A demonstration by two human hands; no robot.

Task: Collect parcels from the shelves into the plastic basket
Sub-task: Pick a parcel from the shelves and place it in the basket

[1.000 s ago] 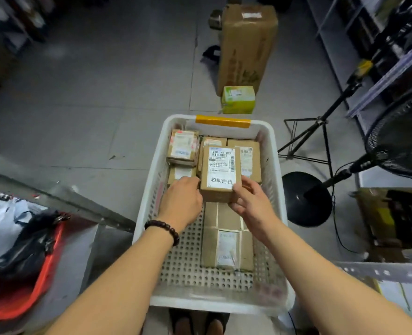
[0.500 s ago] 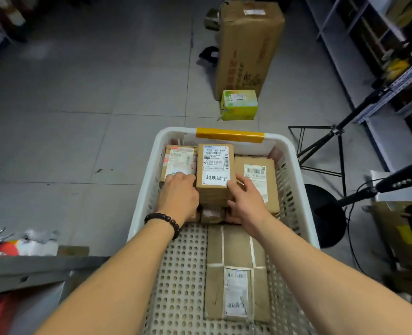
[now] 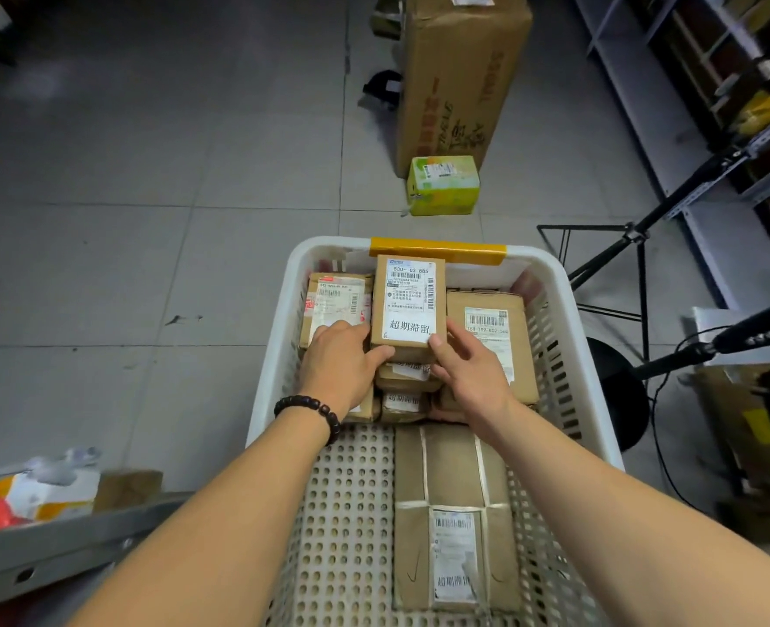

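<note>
A white perforated plastic basket [image 3: 550,310] with a yellow-taped far rim stands on the floor below me. Several brown cardboard parcels fill its far end. A labelled small parcel [image 3: 409,300] sits on top of the middle stack. My left hand [image 3: 340,364] grips its near left corner and my right hand [image 3: 471,371] grips its near right corner. A flat taped parcel [image 3: 453,513] lies in the basket's near half, between my forearms.
A tall cardboard box [image 3: 457,79] and a small green box [image 3: 442,185] stand on the tiled floor beyond the basket. A black tripod [image 3: 636,237], a stand base [image 3: 618,391] and grey shelving [image 3: 672,129] are on the right. A metal shelf edge [image 3: 57,549] with bags is at the lower left.
Both hands have carried the labelled parcel from the middle of the basket to the top of the far stack. The view has tilted forward, closer over the basket.
</note>
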